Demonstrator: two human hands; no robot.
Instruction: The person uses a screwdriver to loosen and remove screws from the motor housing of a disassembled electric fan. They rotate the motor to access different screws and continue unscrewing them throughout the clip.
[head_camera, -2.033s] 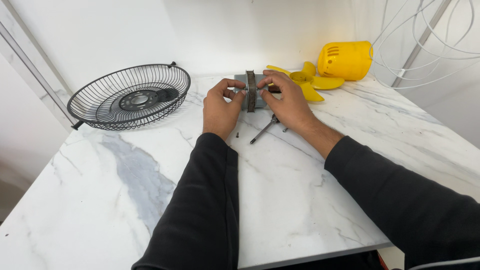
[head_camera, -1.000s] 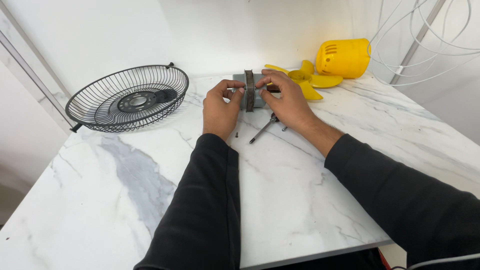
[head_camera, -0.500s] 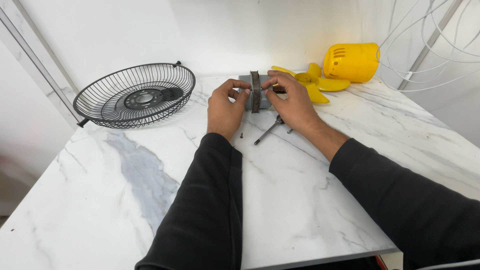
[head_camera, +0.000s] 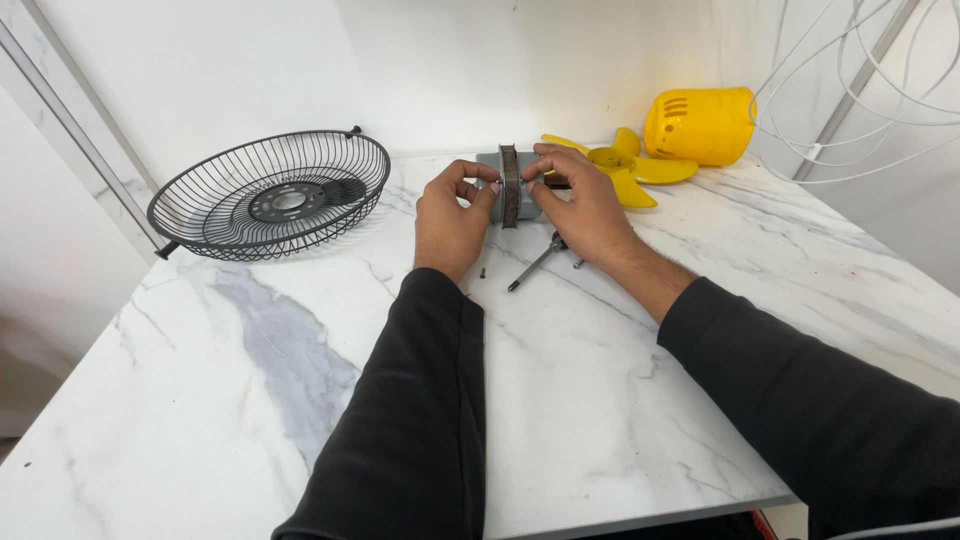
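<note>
Both hands (head_camera: 520, 205) still grip motor (head_camera: 511, 187) — unmoved.

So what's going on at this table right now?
A person holds a small grey motor upright on the marble table, the left hand on one side and the right hand on the other. A screwdriver and loose screws lie just below. A black wire fan guard sits left; yellow fan blades and a yellow housing sit behind.

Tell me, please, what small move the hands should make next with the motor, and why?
Probably the right hand should let go and pick up the screwdriver. Both hands, the left hand included, hold the grey motor upright, and loose screws lie on the table beside the tool.
</note>
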